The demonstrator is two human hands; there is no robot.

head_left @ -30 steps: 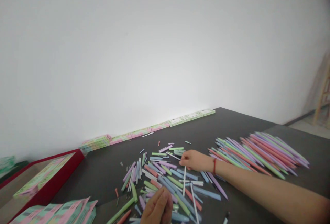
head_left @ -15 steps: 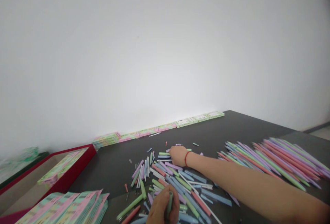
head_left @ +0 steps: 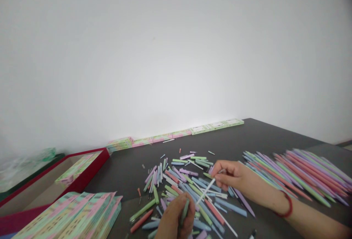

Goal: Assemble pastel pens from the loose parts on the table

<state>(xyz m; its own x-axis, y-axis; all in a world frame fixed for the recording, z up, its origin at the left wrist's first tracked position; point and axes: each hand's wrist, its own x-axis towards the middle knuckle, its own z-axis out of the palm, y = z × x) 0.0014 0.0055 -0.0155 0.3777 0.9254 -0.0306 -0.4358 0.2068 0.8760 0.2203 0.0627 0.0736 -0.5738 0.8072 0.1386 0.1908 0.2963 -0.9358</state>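
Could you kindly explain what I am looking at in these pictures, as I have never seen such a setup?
There is no machine here: these are a person's bare hands, seen by a camera worn on the head, looking forward and down. All the pictures come from that one camera.

The left hand grips a dull green pen piece. The right hand pinches a thin white stick, probably a refill.

Around them on the dark table lie loose pen parts. To the right lie many coloured pens; to the left, printed packets and an open red box. Small cartons line the wall.
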